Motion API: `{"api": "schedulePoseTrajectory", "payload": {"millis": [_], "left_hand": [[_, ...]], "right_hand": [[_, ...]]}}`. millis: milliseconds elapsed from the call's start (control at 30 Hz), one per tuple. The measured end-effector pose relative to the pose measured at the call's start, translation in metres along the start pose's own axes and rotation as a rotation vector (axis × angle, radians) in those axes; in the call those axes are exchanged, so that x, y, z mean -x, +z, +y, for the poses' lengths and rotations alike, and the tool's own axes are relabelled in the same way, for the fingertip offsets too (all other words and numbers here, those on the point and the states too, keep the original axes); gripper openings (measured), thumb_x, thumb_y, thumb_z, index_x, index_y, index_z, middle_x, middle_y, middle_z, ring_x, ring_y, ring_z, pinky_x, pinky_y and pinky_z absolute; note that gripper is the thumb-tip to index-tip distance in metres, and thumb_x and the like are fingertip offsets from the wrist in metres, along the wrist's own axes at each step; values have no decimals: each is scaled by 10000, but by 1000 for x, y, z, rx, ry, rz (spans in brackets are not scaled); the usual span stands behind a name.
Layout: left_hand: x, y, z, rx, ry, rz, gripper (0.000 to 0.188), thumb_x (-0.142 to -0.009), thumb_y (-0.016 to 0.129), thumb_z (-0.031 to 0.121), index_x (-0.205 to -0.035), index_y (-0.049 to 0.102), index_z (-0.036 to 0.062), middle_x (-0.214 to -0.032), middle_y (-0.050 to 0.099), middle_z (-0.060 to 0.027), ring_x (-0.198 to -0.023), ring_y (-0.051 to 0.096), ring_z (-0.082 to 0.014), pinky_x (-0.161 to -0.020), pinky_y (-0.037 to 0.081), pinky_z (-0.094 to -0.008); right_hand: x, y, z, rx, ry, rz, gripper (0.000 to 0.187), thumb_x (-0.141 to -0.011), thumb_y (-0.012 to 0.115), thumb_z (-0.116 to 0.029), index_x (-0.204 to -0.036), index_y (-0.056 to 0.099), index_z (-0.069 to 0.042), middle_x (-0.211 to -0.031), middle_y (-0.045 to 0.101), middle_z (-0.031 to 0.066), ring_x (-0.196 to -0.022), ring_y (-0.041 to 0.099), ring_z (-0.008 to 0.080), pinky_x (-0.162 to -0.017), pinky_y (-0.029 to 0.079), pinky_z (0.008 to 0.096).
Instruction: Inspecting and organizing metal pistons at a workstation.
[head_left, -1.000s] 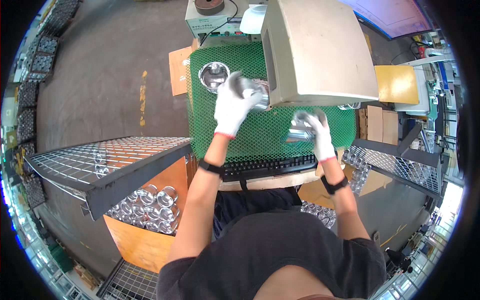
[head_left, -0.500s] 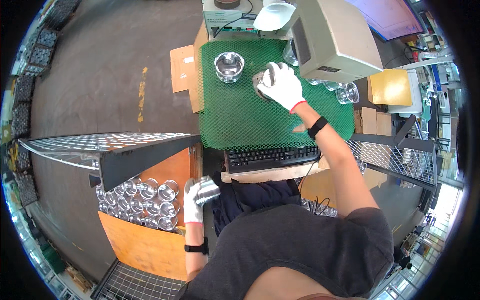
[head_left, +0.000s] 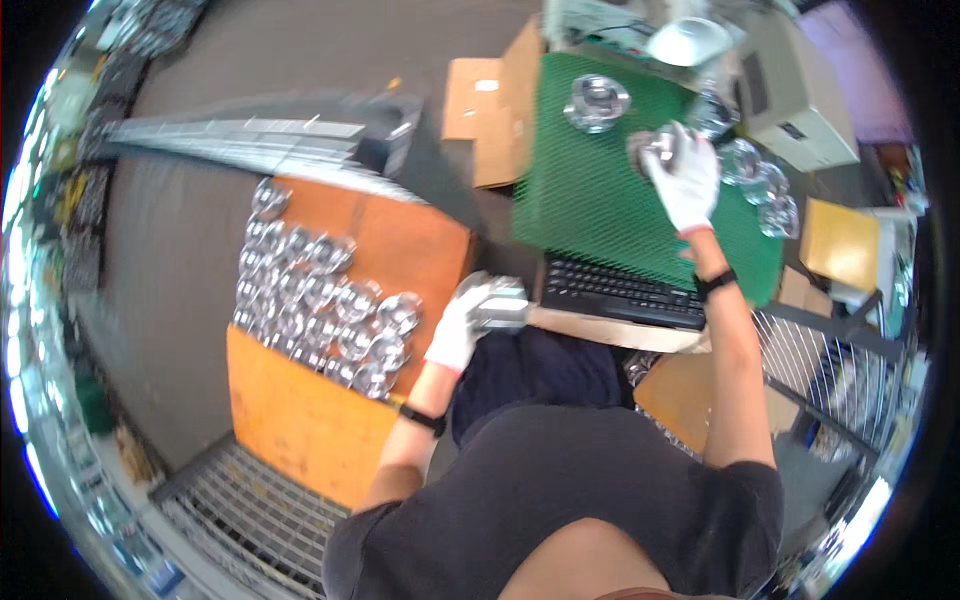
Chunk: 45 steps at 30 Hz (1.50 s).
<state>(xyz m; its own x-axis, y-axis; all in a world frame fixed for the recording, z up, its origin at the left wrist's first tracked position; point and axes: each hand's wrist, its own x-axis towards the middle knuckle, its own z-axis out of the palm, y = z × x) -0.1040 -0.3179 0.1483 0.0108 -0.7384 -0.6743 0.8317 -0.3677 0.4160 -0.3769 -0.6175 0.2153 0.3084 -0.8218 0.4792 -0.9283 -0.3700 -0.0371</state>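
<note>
My left hand [head_left: 456, 332], in a white glove, grips a shiny metal piston [head_left: 503, 304] just left of the keyboard, above my lap. On the green mesh mat [head_left: 590, 200], my right hand [head_left: 690, 188], also gloved, has its fingers curled round a round metal part [head_left: 661, 150]. Part of it looks dull grey, and blur and the glove hide its full shape. A single bright piston [head_left: 597, 103] stands on the mat to the left of that hand. Several more pistons [head_left: 764, 184] line the mat's right side.
An orange-lined bin [head_left: 410, 240] at left holds rows of pistons [head_left: 320, 290], with a metal mesh flap [head_left: 250, 145] beyond it. A black keyboard [head_left: 625, 292] lies along the mat's near edge. At the back right stand a beige box-shaped device [head_left: 800, 95] and a white lamp shade [head_left: 690, 40].
The view has swung left, showing more of the bin. My left hand has risen a little with its piston, nearer the keyboard's level. My right hand stays on the part on the mat.
</note>
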Motion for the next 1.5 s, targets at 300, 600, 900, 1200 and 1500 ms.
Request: {"api": "schedulePoseTrajectory", "payload": {"millis": [300,600,900,1200,1500], "left_hand": [[0,50,3,170,-145,-180,393,-930,603,235,-1264,544,36,-1228,634,-162,-1119,640,-300,-895,564,-425],[-8,60,-20,302,-452,-324,473,-941,560,356,-1310,544,60,-1274,611,-190,-1138,619,-356,-946,519,-539],[-26,60,-29,165,-371,-319,725,-960,541,500,-1491,319,60,-1354,499,-233,-1100,584,-348,-899,533,-477],[-21,26,-12,45,-116,-138,648,-962,566,428,-1418,400,-1,-1338,503,-245,-1131,571,-378,-955,515,-507],[-43,48,-22,12,-118,-13,506,-929,619,418,-1240,546,25,-1153,610,-195,-999,615,-348,-860,552,-508]], "right_hand": [[161,-39,-1,-502,278,-360,496,-885,688,-265,-1321,561,-65,-1253,615,162,-1203,558,308,-1049,413,421],[205,-92,-71,-1714,949,-1086,611,-945,643,-333,-1431,449,-16,-1215,625,90,-1037,619,128,-902,515,272],[159,-34,-73,-1517,1260,-960,357,-924,575,-232,-1156,613,36,-932,701,160,-690,700,226,-502,558,307],[32,81,-59,-1117,938,-736,274,-883,529,-210,-889,700,3,-661,665,108,-481,592,185,-419,451,308],[40,43,-50,-1341,813,-677,415,-933,598,-426,-1059,659,-36,-735,659,87,-651,630,156,-590,494,344]]}}
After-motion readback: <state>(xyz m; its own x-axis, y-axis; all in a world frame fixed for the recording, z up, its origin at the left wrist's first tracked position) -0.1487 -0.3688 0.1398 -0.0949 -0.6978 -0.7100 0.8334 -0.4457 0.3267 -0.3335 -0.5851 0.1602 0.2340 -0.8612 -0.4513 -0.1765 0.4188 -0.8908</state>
